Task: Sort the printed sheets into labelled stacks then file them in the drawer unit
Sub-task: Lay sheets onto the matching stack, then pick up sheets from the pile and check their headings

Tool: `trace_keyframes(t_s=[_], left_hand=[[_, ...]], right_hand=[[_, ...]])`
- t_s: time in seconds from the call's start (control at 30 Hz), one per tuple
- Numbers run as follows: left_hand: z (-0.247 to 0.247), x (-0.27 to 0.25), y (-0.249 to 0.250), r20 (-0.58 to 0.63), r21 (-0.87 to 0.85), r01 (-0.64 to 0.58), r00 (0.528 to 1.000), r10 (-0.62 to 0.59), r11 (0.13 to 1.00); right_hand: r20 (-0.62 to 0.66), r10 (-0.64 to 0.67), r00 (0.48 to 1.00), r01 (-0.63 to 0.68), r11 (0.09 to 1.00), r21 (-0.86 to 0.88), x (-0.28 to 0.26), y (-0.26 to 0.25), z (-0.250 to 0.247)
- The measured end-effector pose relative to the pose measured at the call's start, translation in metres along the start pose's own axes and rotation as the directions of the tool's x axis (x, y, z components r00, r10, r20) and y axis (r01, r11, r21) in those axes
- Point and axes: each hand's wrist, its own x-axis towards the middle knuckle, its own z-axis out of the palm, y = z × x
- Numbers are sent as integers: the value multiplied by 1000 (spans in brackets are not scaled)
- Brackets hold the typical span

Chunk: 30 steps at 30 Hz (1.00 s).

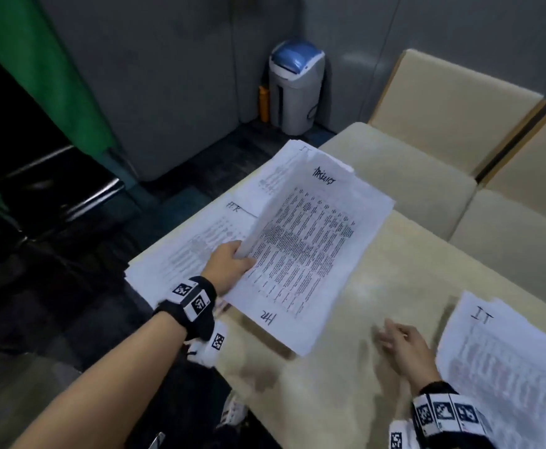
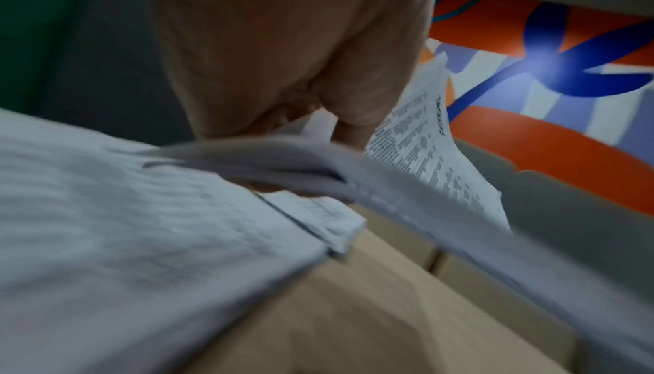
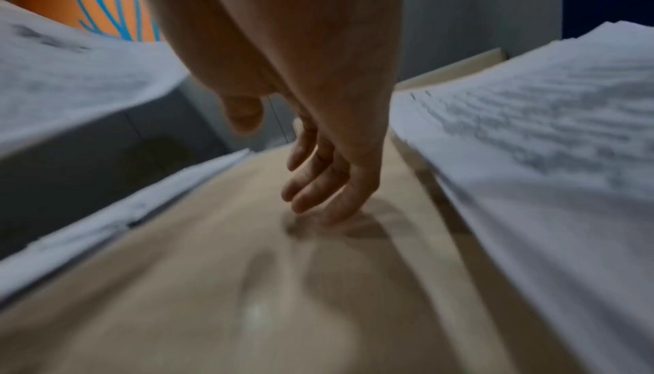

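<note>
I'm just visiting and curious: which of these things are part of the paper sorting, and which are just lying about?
Part of the job:
- bundle of sheets gripped by left hand
- HR stack
- IT stack
- right hand, empty

Just there:
- bin
- orange bottle
- cushioned seats

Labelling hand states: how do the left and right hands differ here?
Left hand grips a bundle of sheets by its edge, lifted off the table; right hand holds nothing. Left fingers curl round paper; right fingers are loosely spread, low over bare table. Both wear marker wristbands.
</note>
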Motion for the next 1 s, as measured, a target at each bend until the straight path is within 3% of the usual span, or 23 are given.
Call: trace_keyframes(t_s=[0.07, 0.13, 0.23, 0.33, 0.5, 0.7, 0.9, 1.0], left_hand=[[-55, 3, -18, -21, 54, 58, 998, -57, 997], [-91, 3, -23, -28, 66, 75, 997, -73, 995], [-104, 17, -19, -8, 72, 50, 999, -50, 996], [-77, 44, -5, 34, 54, 7, 999, -9, 999], [11, 93, 40, 151, 56, -72, 987, 63, 996], [104, 155, 92, 220, 265, -178, 968, 120, 948], [152, 186, 93, 220, 532, -219, 968, 117, 818], [166, 185, 89, 177, 597, -219, 974, 140, 771]], right_hand=[[-35, 15, 999, -20, 990, -140, 0, 10, 17], [-118, 23, 993, -43, 985, -169, 1, 11, 24], [-145, 44, 988, -68, 985, -161, 3, 8, 28], [-196, 78, 977, -109, 982, -151, 5, 11, 26], [-202, 171, 964, -192, 977, -91, -5, 22, 18], [-285, 101, 953, -49, 982, 184, -46, 0, 1], [-444, 109, 889, 10, 966, 258, -64, 11, -44], [-449, 95, 888, 52, 951, 306, -71, 12, -59]])
